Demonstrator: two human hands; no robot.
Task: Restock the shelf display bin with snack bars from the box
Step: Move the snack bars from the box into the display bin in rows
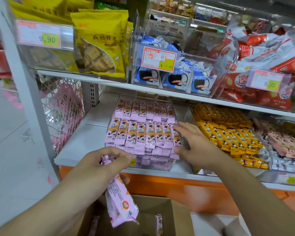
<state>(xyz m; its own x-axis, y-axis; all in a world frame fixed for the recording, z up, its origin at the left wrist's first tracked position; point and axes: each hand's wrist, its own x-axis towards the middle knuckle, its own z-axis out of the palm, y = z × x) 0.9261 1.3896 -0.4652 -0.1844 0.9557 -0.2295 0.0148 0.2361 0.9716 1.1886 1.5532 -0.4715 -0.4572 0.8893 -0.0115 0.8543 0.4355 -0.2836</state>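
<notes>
Left hand [107, 160] hides bin price tag [132, 161]; box [174, 212] cropped.

- hands: 2, left grip [102, 160] and right grip [192, 143]
- pink snack bars in left grip [121, 203]: a small bunch, count unclear
- display bin [143, 166] just beyond both grips: 2 visible rows on top, front row [143, 133] 9 bars, back row [145, 109] 8
- box [175, 212] below left grip: 1; 2 bars show inside
- price tags above the grips: 3
- shelf boards: 2
</notes>
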